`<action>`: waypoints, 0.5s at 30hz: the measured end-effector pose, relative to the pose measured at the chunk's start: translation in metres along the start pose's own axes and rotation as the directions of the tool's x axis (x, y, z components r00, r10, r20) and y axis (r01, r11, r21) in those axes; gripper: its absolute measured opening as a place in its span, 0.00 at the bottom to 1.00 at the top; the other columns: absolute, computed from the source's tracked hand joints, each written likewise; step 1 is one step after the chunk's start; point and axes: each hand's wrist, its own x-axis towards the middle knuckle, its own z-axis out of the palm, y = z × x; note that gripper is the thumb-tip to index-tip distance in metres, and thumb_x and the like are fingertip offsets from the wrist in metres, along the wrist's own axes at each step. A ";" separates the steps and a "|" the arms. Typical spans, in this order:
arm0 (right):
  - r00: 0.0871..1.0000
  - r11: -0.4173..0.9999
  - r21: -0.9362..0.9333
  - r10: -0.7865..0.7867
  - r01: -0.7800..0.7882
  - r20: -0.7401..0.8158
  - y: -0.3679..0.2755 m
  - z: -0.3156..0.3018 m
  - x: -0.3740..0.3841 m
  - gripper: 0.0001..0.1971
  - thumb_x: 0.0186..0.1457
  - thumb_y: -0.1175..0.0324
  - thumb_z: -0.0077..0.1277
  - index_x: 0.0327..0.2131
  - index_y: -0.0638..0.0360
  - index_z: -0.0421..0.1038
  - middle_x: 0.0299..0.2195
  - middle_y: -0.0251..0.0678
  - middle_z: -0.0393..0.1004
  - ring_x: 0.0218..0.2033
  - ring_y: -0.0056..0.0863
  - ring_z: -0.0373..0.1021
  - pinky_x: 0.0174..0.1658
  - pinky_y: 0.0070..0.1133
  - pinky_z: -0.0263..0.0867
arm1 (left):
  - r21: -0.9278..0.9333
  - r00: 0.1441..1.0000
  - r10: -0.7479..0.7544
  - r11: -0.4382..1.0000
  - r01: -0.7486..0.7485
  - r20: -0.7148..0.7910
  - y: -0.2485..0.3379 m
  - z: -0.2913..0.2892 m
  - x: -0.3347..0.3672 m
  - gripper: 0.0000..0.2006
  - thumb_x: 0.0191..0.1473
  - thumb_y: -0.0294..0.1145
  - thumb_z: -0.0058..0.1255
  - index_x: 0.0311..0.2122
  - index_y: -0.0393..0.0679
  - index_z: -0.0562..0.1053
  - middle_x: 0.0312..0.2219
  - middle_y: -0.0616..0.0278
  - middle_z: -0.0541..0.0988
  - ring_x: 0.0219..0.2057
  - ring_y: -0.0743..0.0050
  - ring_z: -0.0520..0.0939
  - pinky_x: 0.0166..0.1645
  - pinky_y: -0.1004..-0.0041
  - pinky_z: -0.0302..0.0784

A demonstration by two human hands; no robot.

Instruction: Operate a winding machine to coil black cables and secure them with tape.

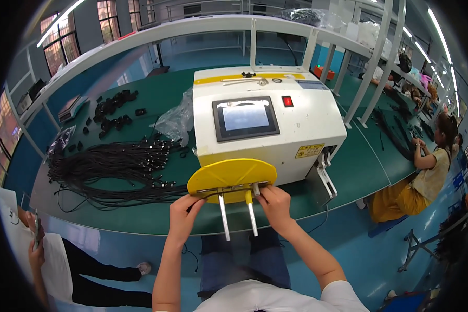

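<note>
A yellow round disc with two metal prongs stands on the front of a white machine. My left hand is at the disc's left edge, its thumb and fingers pinched on a black cable that runs along the disc's lower front. At the right edge my right hand is closed, fingertips beside a small grey block on the disc; what they grip is hidden. One prong has a yellow base.
Many black cables with metal-tipped ends lie left of the machine. Black plastic parts and a clear plastic bag are behind them. The machine carries a screen and red switch. A person stands left; another sits right.
</note>
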 end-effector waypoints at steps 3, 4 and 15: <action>1.000 1.000 0.006 -0.013 0.013 0.009 0.000 0.000 0.005 0.07 0.38 0.77 0.58 0.25 0.61 0.71 0.22 0.39 0.69 0.24 0.39 0.68 0.26 0.29 0.63 | -0.042 0.999 -0.001 0.999 -0.001 -0.048 0.002 0.001 0.003 0.06 0.50 0.23 0.51 0.31 0.32 0.75 0.25 0.57 0.78 0.26 0.73 0.77 0.32 0.78 0.68; 1.000 1.000 0.007 -0.006 0.006 0.014 -0.001 0.000 0.005 0.07 0.38 0.77 0.58 0.25 0.61 0.71 0.22 0.39 0.69 0.24 0.39 0.68 0.26 0.29 0.63 | -0.042 0.999 -0.008 0.999 0.006 -0.042 0.002 0.001 0.003 0.06 0.50 0.23 0.51 0.31 0.32 0.75 0.25 0.57 0.78 0.26 0.73 0.77 0.32 0.78 0.68; 0.996 0.998 0.033 -0.055 0.053 0.065 0.003 -0.004 0.012 0.06 0.40 0.74 0.57 0.25 0.60 0.72 0.21 0.37 0.70 0.24 0.37 0.68 0.27 0.27 0.64 | -0.121 0.988 0.008 0.992 -0.027 -0.152 0.002 0.008 0.004 0.06 0.50 0.23 0.52 0.33 0.32 0.75 0.22 0.61 0.75 0.22 0.82 0.70 0.27 0.80 0.63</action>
